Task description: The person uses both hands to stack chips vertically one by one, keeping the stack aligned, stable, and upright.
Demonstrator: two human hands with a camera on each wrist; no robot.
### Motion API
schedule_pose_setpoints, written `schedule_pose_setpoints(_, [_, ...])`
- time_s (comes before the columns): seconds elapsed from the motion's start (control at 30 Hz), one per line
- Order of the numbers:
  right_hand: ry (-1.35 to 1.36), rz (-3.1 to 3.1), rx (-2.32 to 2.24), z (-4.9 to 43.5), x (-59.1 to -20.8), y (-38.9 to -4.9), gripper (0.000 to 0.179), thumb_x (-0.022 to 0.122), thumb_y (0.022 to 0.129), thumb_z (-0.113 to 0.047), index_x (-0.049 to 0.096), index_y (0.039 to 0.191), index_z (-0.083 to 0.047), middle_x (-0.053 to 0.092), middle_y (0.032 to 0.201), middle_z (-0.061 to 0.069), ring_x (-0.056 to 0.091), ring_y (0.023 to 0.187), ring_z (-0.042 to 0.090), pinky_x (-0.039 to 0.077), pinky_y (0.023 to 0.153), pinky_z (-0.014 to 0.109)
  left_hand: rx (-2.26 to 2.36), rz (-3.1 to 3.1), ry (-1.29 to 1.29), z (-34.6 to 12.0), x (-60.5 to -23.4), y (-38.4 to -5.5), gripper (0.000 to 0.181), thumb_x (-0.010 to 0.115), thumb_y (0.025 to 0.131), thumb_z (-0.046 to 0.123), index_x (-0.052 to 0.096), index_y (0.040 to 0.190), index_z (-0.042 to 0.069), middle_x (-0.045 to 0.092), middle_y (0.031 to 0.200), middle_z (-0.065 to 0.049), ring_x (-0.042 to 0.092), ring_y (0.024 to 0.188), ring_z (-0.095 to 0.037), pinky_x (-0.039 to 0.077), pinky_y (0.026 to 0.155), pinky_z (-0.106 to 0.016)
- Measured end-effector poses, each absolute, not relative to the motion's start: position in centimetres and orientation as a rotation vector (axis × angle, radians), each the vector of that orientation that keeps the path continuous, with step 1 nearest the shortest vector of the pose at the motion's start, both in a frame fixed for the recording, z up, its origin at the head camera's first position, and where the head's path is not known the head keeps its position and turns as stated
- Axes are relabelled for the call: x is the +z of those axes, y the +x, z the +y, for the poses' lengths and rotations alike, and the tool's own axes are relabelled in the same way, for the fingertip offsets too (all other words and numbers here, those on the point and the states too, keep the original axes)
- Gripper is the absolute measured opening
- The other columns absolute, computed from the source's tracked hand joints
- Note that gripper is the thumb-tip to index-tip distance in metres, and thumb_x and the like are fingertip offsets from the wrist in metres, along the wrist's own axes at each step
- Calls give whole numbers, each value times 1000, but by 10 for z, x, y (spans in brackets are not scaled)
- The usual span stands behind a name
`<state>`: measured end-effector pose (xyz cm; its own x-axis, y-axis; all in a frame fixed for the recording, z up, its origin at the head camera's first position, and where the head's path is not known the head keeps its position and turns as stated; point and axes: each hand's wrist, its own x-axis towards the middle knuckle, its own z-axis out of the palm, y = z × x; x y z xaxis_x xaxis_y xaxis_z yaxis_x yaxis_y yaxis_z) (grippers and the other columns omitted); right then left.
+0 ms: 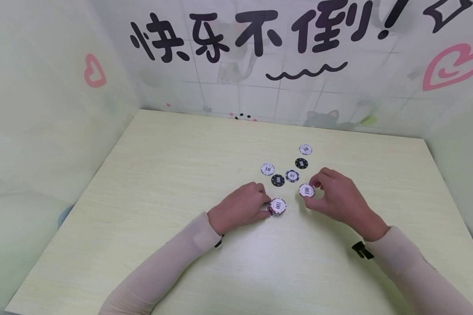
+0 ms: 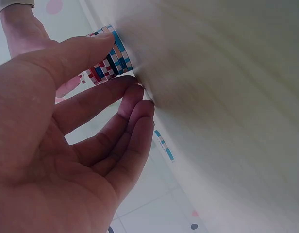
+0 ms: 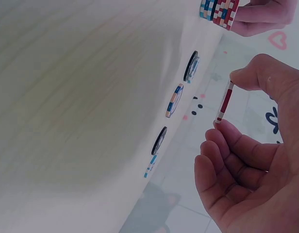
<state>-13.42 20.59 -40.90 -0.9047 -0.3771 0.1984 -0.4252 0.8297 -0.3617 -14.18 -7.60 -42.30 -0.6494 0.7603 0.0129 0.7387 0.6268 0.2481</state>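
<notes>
A short stack of poker chips (image 1: 277, 206), topped by a white one marked 100, stands on the table. My left hand (image 1: 244, 204) pinches the stack's side between thumb and forefinger, and the left wrist view shows red, blue and white edges in the stack (image 2: 110, 56). My right hand (image 1: 337, 197) holds a single red-and-white poker chip (image 1: 306, 190) by its edges, raised above the tabletop. In the right wrist view that chip (image 3: 225, 101) spans from thumb to forefinger, with the other fingers curled beneath.
Beyond the hands, several loose chips lie flat: a white 10 chip (image 1: 267, 169), a black 100 chip (image 1: 277, 180), a blue-edged 10 chip (image 1: 292, 176), another black chip (image 1: 301, 163) and a farther white chip (image 1: 305, 149). A printed backdrop (image 1: 236, 87) rises behind the pale table (image 1: 173, 153).
</notes>
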Motion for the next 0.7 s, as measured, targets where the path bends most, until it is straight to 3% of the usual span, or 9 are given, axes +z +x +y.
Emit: schedule_pose_setpoints(0.7, [771,-2819,569,166,-412,-105,26,91,83,-25,76,97,-9,67,94,1,64,84,20,58,71,39,346,2736,1299,-88,-429,-133,23,85,100,25,85,114,6,76,105,-10,70,96,-24,57,88,-35])
